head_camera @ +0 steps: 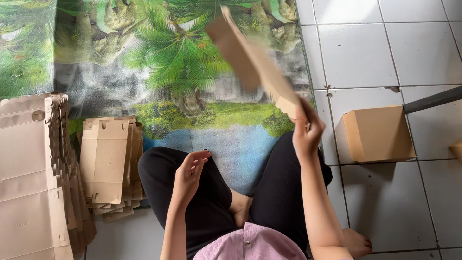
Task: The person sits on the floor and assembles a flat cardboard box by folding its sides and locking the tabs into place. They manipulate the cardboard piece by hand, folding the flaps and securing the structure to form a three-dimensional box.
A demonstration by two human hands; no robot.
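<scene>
A person sits cross-legged on a mat [159,62] printed with palms, rocks and water, laid over a white tiled floor [385,53]. The right hand [305,132] pinches one flat cardboard blank [252,62] by its lower end and holds it raised and blurred over the mat, while the left hand [188,171] hovers above the lap, half open and holding nothing. Two stacks of blanks lie at the left, a large stack [29,178] and a smaller stack [110,163], and one folded box [378,134] stands on the tiles at the right.
</scene>
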